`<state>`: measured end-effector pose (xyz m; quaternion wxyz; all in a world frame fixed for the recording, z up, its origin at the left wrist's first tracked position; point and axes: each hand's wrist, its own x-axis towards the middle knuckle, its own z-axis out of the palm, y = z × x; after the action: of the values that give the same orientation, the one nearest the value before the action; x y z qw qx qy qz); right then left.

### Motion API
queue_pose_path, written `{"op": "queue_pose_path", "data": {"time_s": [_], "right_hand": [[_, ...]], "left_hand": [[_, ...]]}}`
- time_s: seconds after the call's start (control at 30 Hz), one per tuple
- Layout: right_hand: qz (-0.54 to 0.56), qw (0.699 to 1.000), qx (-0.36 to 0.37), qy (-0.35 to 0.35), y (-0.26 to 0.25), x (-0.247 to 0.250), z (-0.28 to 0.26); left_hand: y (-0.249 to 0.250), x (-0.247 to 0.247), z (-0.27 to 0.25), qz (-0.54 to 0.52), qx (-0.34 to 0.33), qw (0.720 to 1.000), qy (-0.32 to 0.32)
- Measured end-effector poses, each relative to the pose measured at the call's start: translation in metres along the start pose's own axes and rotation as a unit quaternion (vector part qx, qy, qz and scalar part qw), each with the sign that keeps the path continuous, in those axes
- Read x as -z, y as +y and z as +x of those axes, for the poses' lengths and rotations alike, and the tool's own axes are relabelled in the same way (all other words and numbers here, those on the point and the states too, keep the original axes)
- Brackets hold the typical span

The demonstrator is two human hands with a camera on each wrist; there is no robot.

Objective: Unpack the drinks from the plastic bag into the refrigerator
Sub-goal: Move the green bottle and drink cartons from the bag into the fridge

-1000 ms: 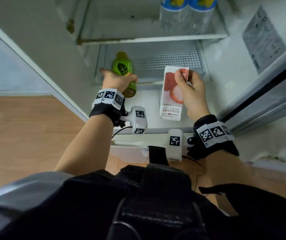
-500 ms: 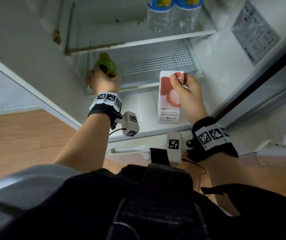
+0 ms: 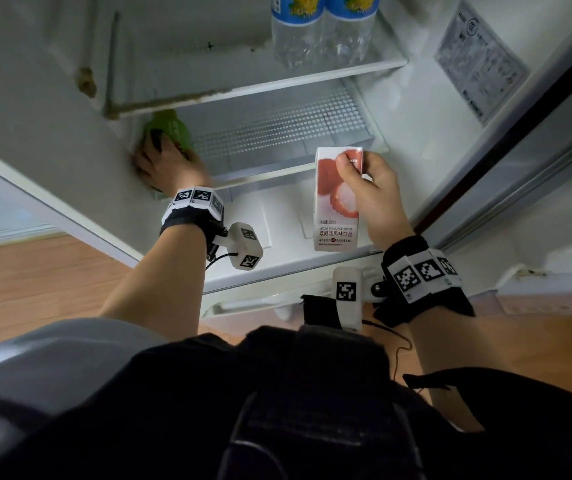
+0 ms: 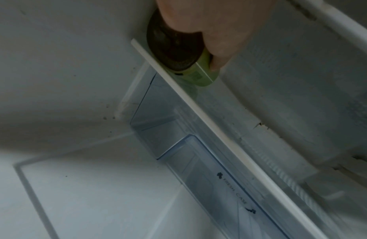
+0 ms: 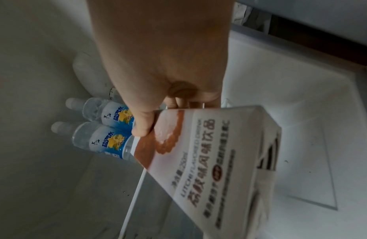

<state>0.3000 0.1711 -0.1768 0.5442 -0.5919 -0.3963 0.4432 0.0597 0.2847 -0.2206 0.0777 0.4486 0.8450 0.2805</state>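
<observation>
Head view: left hand [image 3: 168,168] has moved the green tea bottle [image 3: 170,128] deeper onto the middle shelf [image 3: 277,133] — fingers wrapped round it. Right hand [image 3: 371,192] still pinches the litchi drink carton [image 3: 336,216] above the white fridge floor [image 3: 277,230]; two water bottles [image 3: 322,26] beyond the fingertips.

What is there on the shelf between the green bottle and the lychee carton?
Nothing: in the head view the shelf between green bottle and lychee drink carton is bare.
</observation>
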Motion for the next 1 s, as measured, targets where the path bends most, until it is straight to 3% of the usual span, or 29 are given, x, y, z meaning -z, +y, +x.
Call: {"op": "queue_pose_path", "data": {"time_s": [0.27,0.43,0.53,0.67,0.8,1.0], "right_hand": [[-0.015,1.000,0.005,0.007,0.002,-0.004,-0.004],[-0.021,0.999,0.021,-0.014,0.002,0.001,-0.014],[-0.039,0.998,0.035,-0.043,0.000,0.007,-0.025],[-0.037,0.996,0.056,-0.053,-0.005,0.024,-0.046],[-0.046,0.995,0.078,-0.048,-0.008,0.056,-0.079],[-0.023,0.995,0.098,-0.010,-0.008,0.136,-0.150]], "left_hand": [[0.000,0.004,-0.008,0.009,-0.008,1.000,-0.004],[0.010,0.007,-0.058,-0.083,-0.141,0.985,-0.045],[0.015,0.009,-0.091,-0.228,-0.210,0.945,-0.100],[0.029,0.034,-0.138,-0.372,-0.173,0.866,-0.285],[0.044,0.062,-0.189,-0.408,-0.163,0.816,-0.376],[0.053,0.081,-0.286,-0.404,-0.244,0.719,-0.510]]}}
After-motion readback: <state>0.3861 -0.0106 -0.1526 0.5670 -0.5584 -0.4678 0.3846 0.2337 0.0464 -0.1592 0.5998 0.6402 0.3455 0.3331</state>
